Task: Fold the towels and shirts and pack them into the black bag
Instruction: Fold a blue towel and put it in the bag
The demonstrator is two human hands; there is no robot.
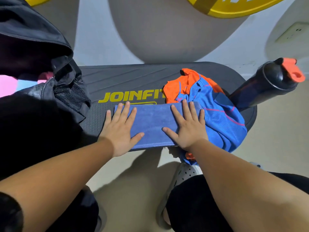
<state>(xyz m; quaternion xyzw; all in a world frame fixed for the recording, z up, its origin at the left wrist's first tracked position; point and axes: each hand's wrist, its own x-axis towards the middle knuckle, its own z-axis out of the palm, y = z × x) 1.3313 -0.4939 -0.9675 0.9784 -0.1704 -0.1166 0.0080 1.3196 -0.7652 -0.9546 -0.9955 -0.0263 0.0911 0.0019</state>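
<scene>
both hands flat with fingers spread, left hand [119,131] and right hand [188,127] pressing folded blue towel [153,124] on bench [133,77], crumpled blue-orange shirt [217,108] just right, open black bag [50,81] at left

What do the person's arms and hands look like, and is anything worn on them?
The left hand and right hand are bare: no gloves, rings or watch visible. Nothing covers either wrist; a black sleeve shows only high on the left arm.

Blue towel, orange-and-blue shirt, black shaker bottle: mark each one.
blue towel [153,121], head view, flat middle of its top layer.
orange-and-blue shirt [222,114], head view, blue panel.
black shaker bottle [267,84], head view, dark side wall.
</scene>
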